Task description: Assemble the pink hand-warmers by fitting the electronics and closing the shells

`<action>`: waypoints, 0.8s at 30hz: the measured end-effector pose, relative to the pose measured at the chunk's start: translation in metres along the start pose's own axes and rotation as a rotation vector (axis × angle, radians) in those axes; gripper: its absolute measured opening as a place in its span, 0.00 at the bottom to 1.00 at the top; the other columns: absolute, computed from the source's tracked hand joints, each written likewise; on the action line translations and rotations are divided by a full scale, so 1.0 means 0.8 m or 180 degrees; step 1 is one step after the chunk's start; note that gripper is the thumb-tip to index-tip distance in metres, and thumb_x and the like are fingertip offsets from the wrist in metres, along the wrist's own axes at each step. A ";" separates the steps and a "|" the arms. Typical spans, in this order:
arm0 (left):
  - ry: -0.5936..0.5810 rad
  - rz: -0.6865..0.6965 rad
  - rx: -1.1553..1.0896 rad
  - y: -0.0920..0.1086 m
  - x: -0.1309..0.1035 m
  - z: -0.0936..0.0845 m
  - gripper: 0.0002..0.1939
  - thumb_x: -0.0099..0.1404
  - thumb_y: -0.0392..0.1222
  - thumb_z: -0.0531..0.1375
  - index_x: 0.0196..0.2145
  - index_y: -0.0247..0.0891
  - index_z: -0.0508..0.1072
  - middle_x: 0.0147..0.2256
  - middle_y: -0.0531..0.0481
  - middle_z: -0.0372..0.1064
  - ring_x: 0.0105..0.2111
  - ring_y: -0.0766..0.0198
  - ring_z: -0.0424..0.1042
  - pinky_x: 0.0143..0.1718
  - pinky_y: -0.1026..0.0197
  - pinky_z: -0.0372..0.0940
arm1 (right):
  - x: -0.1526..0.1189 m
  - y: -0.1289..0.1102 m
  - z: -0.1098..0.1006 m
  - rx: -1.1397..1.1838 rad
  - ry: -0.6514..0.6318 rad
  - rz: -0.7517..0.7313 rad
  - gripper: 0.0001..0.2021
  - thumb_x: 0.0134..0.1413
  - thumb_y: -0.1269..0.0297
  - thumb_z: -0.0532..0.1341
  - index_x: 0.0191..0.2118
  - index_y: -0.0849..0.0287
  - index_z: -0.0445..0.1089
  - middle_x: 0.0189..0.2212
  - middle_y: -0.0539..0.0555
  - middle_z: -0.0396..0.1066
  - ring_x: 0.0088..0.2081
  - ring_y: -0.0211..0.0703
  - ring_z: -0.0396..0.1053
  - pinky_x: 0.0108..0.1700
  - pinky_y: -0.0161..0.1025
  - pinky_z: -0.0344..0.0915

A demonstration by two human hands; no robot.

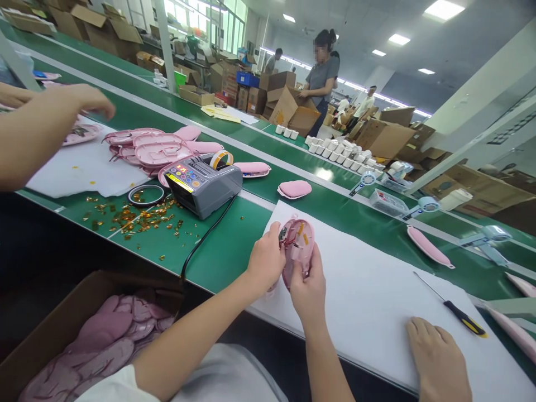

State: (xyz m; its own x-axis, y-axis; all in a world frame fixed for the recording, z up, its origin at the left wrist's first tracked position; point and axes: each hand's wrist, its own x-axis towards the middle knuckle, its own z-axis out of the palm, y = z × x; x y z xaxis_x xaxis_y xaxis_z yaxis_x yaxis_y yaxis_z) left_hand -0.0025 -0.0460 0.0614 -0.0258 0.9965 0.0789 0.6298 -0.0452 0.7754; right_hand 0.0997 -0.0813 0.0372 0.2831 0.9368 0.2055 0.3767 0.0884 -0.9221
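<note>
Both my hands hold an open pink shell [307,234] above the white sheet. My left hand [268,257] has its fingers closed on the shell's left side, near a small circuit board and red wires. My right hand [309,282] grips the lower right side, thumb on the inside. Strips of amber tape stick to the shell's inner face. Left of my hands stands a grey tape dispenser [203,184] with a tape roll [221,159] on top. A closed pink case [294,189] lies beyond the sheet.
Amber tape scraps [138,220] and a black ring [146,195] lie left. Pink shells [154,148] are piled behind them; more fill a carton [54,329] below. A screwdriver [464,318] and another person's hand [439,354] are right; another person's arm [37,128] reaches in left.
</note>
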 end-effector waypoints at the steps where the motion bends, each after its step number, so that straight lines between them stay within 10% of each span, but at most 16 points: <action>1: -0.0006 -0.0003 -0.0012 0.000 0.000 0.000 0.13 0.63 0.32 0.50 0.45 0.40 0.61 0.34 0.45 0.72 0.34 0.53 0.73 0.30 0.60 0.59 | 0.000 0.000 0.003 0.0032 -0.0029 0.0006 0.29 0.54 0.59 0.54 0.62 0.58 0.55 0.56 0.59 0.65 0.53 0.50 0.66 0.49 0.45 0.64; 14: 0.0030 -0.0096 0.0295 0.001 -0.003 0.003 0.16 0.64 0.32 0.46 0.50 0.37 0.58 0.39 0.41 0.71 0.37 0.51 0.72 0.31 0.58 0.59 | -0.006 0.000 0.004 -0.0243 0.0226 0.0169 0.29 0.55 0.59 0.52 0.63 0.55 0.55 0.55 0.59 0.65 0.53 0.54 0.66 0.50 0.49 0.63; 24: -0.0028 0.0113 -0.0090 -0.008 -0.002 -0.005 0.27 0.56 0.29 0.50 0.55 0.37 0.57 0.43 0.42 0.69 0.42 0.52 0.70 0.39 0.56 0.63 | 0.013 0.003 0.000 0.0945 -0.0625 0.0083 0.32 0.52 0.58 0.60 0.63 0.54 0.54 0.57 0.55 0.64 0.51 0.47 0.67 0.48 0.41 0.67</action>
State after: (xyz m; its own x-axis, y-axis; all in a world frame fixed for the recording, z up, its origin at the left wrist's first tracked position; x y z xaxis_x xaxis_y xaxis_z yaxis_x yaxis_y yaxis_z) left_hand -0.0096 -0.0474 0.0584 0.0032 0.9949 0.1013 0.6081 -0.0823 0.7896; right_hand 0.1038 -0.0713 0.0373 0.1034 0.9847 0.1401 0.0906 0.1309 -0.9872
